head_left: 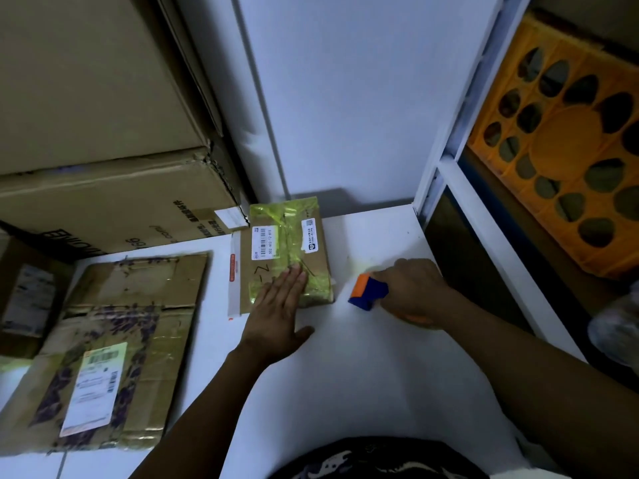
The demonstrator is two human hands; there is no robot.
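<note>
On the white table (380,357), close to the wall, a small parcel (276,243) bound with yellow tape is pressed by the left hand (276,312). Its fingers (294,281) are laid straight and close together over the parcel's near edge, and the thumb is spread out on the table. Just right of the parcel and apart from it, a blue and orange tool (368,292) is gripped by the right hand (415,288), the fingers being curled round its handle; a larger box (114,340) is seen at the left.
</note>
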